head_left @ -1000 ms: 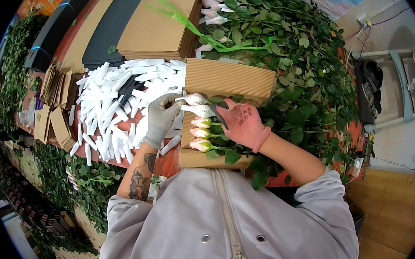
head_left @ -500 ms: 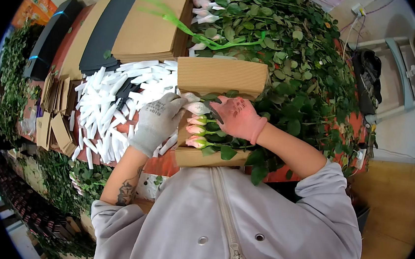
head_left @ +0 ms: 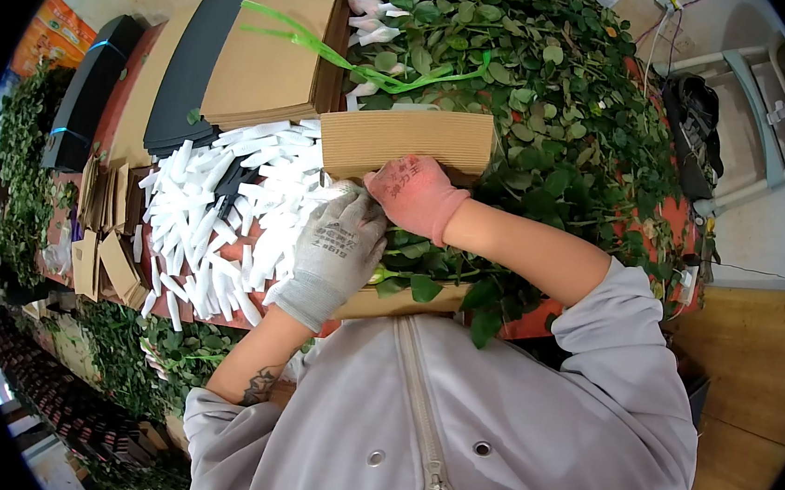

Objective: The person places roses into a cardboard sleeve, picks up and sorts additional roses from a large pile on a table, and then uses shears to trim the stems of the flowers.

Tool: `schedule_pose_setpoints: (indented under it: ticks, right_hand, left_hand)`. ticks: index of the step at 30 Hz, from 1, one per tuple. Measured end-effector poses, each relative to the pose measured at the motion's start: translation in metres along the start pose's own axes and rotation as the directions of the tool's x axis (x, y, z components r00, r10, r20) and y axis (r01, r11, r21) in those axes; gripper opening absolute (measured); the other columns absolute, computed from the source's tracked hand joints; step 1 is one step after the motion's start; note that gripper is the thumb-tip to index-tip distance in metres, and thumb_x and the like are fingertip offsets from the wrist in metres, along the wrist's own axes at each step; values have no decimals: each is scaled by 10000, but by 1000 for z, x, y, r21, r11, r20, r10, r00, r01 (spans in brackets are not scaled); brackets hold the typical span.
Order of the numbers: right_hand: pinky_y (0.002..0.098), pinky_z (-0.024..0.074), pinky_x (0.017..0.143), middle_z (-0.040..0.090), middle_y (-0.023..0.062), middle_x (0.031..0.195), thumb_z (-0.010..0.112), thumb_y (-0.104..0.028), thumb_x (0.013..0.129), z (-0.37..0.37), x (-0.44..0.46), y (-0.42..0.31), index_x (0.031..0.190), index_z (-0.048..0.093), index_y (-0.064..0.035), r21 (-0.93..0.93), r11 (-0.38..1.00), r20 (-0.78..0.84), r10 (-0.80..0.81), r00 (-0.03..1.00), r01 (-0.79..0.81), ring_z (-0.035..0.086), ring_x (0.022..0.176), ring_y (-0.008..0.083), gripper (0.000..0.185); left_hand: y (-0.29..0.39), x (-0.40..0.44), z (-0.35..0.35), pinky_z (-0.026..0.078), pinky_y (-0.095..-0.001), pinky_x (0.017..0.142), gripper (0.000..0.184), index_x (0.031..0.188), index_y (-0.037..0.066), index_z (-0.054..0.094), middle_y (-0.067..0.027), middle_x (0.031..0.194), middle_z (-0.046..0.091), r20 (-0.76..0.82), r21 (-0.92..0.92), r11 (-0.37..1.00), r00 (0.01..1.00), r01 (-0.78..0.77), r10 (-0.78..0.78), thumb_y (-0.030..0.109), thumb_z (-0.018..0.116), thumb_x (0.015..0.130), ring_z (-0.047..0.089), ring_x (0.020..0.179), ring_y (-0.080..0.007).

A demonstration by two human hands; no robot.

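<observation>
My left hand (head_left: 336,245), in a grey printed glove, is closed with its fingers bent over the rose heads. A white netted rose bud (head_left: 345,188) peeks out past its fingertips. Touching it on the right is my right hand (head_left: 414,196), in a pink glove, its fingers curled in; what they grip is hidden. Behind both hands stands the raised flap of a corrugated cardboard wrap (head_left: 406,144). The wrap's near edge (head_left: 406,304) shows by my jacket. Rose leaves (head_left: 424,288) stick out below my right wrist, and most blooms are covered by my hands.
Many white foam sleeves (head_left: 199,219) lie in a heap at the left. Stacks of brown cardboard (head_left: 274,48) and black sheets (head_left: 198,69) stand behind them. Green ribbon (head_left: 325,50) lies across the back. Leafy rose stems (head_left: 553,119) cover the right side.
My left hand has moved right and slightly down, over the rose heads that were in view. My right hand has shifted left and up to the cardboard flap, and its fingers are now curled.
</observation>
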State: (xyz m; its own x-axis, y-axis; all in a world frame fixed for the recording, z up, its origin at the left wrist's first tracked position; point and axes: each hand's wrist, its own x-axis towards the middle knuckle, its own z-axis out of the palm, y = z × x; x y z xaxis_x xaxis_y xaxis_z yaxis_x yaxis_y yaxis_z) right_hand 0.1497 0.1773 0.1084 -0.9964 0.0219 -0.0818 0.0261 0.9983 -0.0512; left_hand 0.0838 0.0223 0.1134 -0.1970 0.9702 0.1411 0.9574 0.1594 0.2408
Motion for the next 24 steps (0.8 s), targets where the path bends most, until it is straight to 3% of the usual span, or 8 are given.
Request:
schedule_pose_setpoints:
  ticks: [1, 3, 5, 9, 14, 17, 22, 24]
  right_hand:
    - [383, 465, 717, 619, 107, 799, 465, -127, 807, 0, 2, -3, 872, 552, -49, -77, 997, -35, -12, 999, 9, 611, 816, 265, 134]
    - [373, 467, 714, 626, 103, 834, 447, -128, 811, -6, 1, -7, 893, 559, -51, -76, 997, 63, -1, 998, 6, 610, 837, 260, 158]
    - [354, 475, 749, 630, 88, 971, 479, -144, 810, -1, -2, -9, 939, 585, -76, -171, 985, 55, 12, 998, -2, 597, 934, 246, 180]
    - [349, 481, 747, 628, 93, 972, 488, -138, 804, -7, 0, -9, 933, 593, -63, -134, 991, 52, -9, 999, 16, 598, 933, 245, 182]
    - [366, 473, 734, 631, 113, 942, 468, -133, 799, -28, 7, -11, 950, 602, -54, -73, 989, 311, 142, 940, -125, 604, 900, 262, 217]
    - [386, 466, 736, 630, 122, 943, 463, -129, 799, -13, -2, -9, 945, 599, -51, -60, 990, 147, 136, 980, -128, 599, 905, 275, 214]
    - [418, 447, 756, 614, 130, 982, 473, -154, 791, -15, -9, -6, 975, 575, -47, -46, 990, 179, 140, 974, -134, 577, 940, 290, 236]
    - [426, 442, 760, 608, 128, 992, 484, -171, 787, -11, -13, -1, 992, 561, -45, -46, 984, 228, 176, 958, -170, 570, 948, 293, 253]
  left_hand:
    - [0, 0, 0, 397, -401, 899, 271, 993, 102, 622, -87, 1171, 528, -2, 1, 1000, 1000, 4, -4, 271, 591, 784, 476, 1090, -249]
    - [2, -2, 3, 396, -400, 915, 319, 1064, 116, 612, -88, 1219, 507, 52, 4, 999, 997, 49, -49, 225, 587, 765, 482, 1102, -274]
    - [2, -2, 5, 399, -402, 912, 321, 1066, 114, 608, -90, 1221, 508, 50, 15, 999, 998, 45, -45, 231, 586, 768, 484, 1102, -274]
    - [0, -6, 10, 410, -407, 900, 319, 1070, 112, 603, -94, 1234, 506, 14, 43, 998, 999, 43, -44, 239, 581, 778, 492, 1096, -277]
    - [2, -5, 6, 424, -406, 880, 306, 1064, 120, 609, -101, 1231, 507, 20, 25, 998, 998, 53, -54, 239, 578, 783, 501, 1083, -273]
    - [5, -3, 3, 433, -406, 863, 279, 1034, 120, 617, -100, 1192, 519, 56, 20, 997, 996, 73, -74, 237, 577, 783, 509, 1064, -267]
    - [7, -2, 1, 437, -407, 850, 236, 972, 112, 633, -93, 1129, 532, 95, -3, 997, 992, 81, -80, 235, 579, 778, 517, 1039, -262]
    - [6, -1, 3, 433, -396, 829, 156, 852, 106, 631, -89, 1090, 545, 17, -9, 998, 998, 64, -64, 235, 586, 777, 520, 1020, -258]
